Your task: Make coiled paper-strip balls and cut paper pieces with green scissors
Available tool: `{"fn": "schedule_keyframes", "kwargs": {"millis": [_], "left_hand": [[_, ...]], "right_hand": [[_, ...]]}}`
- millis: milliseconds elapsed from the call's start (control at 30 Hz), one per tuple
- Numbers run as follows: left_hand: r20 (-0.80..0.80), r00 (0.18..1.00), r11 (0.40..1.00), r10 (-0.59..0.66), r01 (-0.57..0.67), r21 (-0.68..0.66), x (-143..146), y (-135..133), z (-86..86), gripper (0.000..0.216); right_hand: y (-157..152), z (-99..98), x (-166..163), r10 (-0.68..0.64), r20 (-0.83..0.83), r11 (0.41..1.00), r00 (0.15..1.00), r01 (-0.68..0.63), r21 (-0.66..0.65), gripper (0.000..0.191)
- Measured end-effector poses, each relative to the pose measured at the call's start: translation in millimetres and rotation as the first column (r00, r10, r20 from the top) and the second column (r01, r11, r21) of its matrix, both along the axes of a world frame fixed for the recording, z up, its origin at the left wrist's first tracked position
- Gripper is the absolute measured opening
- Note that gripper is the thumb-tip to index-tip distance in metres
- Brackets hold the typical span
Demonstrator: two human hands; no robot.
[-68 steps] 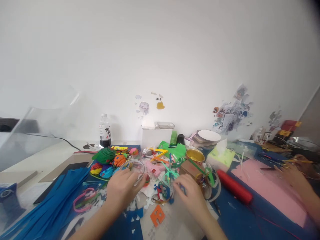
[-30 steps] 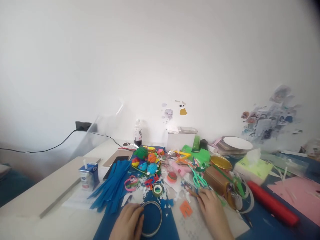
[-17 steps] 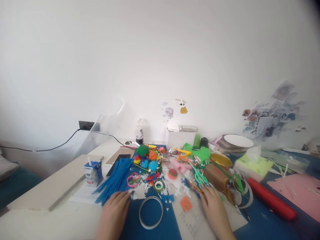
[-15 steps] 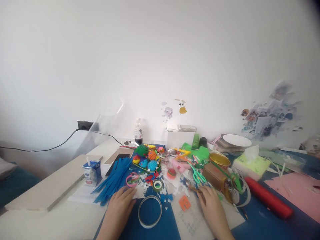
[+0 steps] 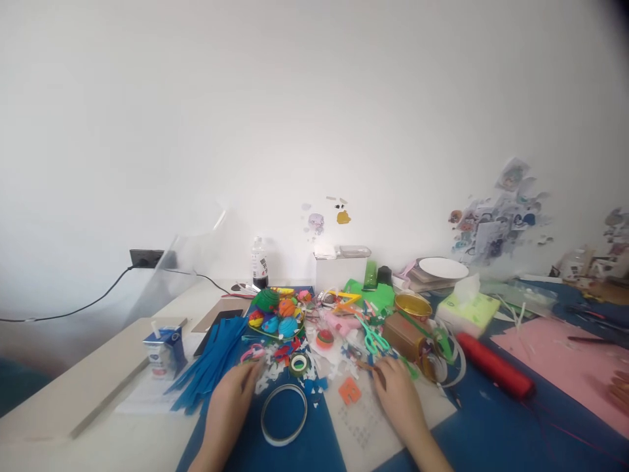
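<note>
My left hand (image 5: 232, 400) is low over the white paper scraps (image 5: 268, 373), its fingers drawn together; whatever is in them, if anything, is hidden. To its right lies a large ring of tape (image 5: 284, 415) on the blue table cover. My right hand (image 5: 399, 396) is closed, and a thin brown piece (image 5: 364, 365) pokes out from its fingertips; its kind is unclear. Just left of that hand, an orange foam square with a letter (image 5: 349, 391) rests on a translucent sheet (image 5: 366, 426). Green-handled scissors (image 5: 374, 339) and a small tape roll (image 5: 298, 365) lie beyond.
Colourful wound balls (image 5: 280, 318) fill a tray at the back. Blue strips (image 5: 216, 354) and a drink carton (image 5: 164, 354) are left. A brown block (image 5: 403, 333), tissue pack (image 5: 466, 311) and red roll (image 5: 494, 366) are right. Another person's hand (image 5: 620, 393) shows at the right edge.
The view has turned right, so everything appears further left and the other person's hand has come into view. My left fingers have closed up more; my right hand stays by the orange square.
</note>
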State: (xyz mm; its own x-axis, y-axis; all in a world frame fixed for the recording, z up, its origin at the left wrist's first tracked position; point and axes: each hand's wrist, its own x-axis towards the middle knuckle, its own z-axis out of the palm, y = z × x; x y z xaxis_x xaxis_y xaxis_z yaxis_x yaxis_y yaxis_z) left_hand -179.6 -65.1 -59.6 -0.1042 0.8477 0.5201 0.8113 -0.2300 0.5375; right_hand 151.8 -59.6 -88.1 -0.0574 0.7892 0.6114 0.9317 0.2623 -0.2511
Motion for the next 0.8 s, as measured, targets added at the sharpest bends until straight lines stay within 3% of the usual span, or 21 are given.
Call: {"fn": "schedule_keyframes", "kwargs": {"millis": [100, 267, 400, 533, 633, 700, 800], "left_hand": [[0.165, 0.985, 0.998, 0.054, -0.051, -0.025, -4, 0, -0.8, 0.04], [0.376, 0.927, 1.0, -0.002, 0.005, -0.006, -5, 3, -5.0, 0.045], [0.478, 0.876, 0.997, -0.061, 0.075, -0.011, -7, 7, -10.5, 0.048], [0.517, 0.852, 0.996, -0.076, 0.093, -0.006, -2, 10, -17.4, 0.05], [0.511, 0.851, 0.992, -0.119, 0.123, 0.026, 14, 5, -22.9, 0.048], [0.497, 0.833, 0.968, -0.242, 0.241, 0.068, 29, -4, -24.0, 0.049], [0.548, 0.757, 0.919, -0.357, 0.39, 0.061, 49, -24, -15.1, 0.05]], "right_hand": [[0, 1.6, -3, -0.021, 0.016, 1.0, 1.0, 0.02, 0.011, 0.018], [2, 1.1, -2, -0.03, 0.01, 0.998, 0.999, 0.03, 0.051, 0.018], [-3, 4.5, -3, -0.014, -0.005, 0.982, 1.0, 0.015, 0.191, 0.022], [-17, 18.8, -38, 0.18, 0.008, 0.949, 0.984, -0.176, 0.262, 0.027], [-25, 33.5, -86, 0.348, 0.025, 0.919, 0.937, -0.346, 0.19, 0.037], [-27, 42.6, -113, 0.422, 0.003, 0.897, 0.907, -0.418, 0.146, 0.061], [-28, 53.3, -130, 0.499, -0.062, 0.865, 0.864, -0.493, 0.09, 0.063]]}}
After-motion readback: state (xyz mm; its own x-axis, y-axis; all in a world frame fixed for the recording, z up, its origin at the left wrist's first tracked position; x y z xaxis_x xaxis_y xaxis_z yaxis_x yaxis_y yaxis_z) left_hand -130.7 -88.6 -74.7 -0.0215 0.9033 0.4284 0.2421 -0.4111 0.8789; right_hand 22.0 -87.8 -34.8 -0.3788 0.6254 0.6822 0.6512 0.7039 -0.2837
